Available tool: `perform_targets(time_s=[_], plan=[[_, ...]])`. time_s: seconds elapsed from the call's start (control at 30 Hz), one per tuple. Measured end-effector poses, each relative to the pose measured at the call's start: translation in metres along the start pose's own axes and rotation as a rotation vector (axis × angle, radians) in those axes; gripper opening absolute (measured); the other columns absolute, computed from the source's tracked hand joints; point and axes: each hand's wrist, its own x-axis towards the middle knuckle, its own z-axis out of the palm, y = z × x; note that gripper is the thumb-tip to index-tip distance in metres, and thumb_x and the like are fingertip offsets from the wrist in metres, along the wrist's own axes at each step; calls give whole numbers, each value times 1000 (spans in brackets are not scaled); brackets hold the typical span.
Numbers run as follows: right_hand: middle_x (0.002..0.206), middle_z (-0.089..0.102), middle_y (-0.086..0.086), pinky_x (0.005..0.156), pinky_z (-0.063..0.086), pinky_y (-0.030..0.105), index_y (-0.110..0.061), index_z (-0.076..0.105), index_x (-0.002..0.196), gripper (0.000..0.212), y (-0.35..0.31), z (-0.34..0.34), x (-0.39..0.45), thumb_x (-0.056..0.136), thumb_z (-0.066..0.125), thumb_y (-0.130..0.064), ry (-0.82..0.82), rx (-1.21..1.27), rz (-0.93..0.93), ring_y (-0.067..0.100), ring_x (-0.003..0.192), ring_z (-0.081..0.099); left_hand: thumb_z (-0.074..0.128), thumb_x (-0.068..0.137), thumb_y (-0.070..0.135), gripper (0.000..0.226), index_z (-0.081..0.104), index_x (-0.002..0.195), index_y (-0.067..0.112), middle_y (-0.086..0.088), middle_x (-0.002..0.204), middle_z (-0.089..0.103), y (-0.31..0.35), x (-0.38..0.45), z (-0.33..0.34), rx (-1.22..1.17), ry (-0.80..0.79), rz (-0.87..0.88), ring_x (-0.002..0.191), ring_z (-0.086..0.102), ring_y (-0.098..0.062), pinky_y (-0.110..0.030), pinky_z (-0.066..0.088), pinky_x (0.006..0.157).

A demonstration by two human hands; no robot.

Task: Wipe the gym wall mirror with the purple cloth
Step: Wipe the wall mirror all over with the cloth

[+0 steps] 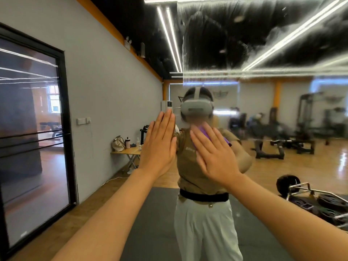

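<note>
Left hand (157, 146): my fingers straight, flat against the mirror (282, 53).
Right hand (214, 155): flat, fingers spread, pressing the purple cloth (207, 133) on the glass.
Around: folding desk (130, 152) with a bag (118, 144); barbell (293, 187) on the floor.

Both bare forearms reach forward and up from the lower corners of the frame toward its middle. The left hand (159, 144) is raised flat, fingers straight and together, pointing up, its back to the camera. The right hand (216, 153), just right of centre, is spread flat with fingers apart and angled up-left, palm pressing a purple cloth (206, 133) that shows between the fingers.
</note>
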Motion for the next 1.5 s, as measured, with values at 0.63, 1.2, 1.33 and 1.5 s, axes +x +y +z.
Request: perform_targets(time_s=[0.63,1.2,1.33,1.5], plan=[[162,31,14,125,14,45,-4,33,155,55,43,-15,103,105,33,-28,66,-2,153,35,151,24,19,100,45,68,-7,158,20,2,167,-13,14,-20,12,34,-26,-63,153,-19,-10,-30,-15,123],[166,25,4,124,17,44,-13,31,158,66,-11,6,-70,99,48,-36,-280,-17,-431,26,155,17,26,102,34,65,10,161,12,-3,169,1,8,-39,19,63,-9,-36,154,-11,-12,-32,-8,124],[163,31,8,124,20,48,-12,37,155,60,31,-8,-20,100,41,-34,-201,11,-405,28,153,22,21,102,41,66,2,160,16,-1,169,-5,15,-41,21,36,-6,-80,153,-15,-10,-31,-13,124],[159,37,15,120,27,56,-4,41,152,57,95,-41,54,99,47,-24,36,14,-50,36,149,29,14,98,50,70,-5,158,20,4,167,-14,36,-37,26,-74,38,-188,152,-20,-7,-30,-14,124]])
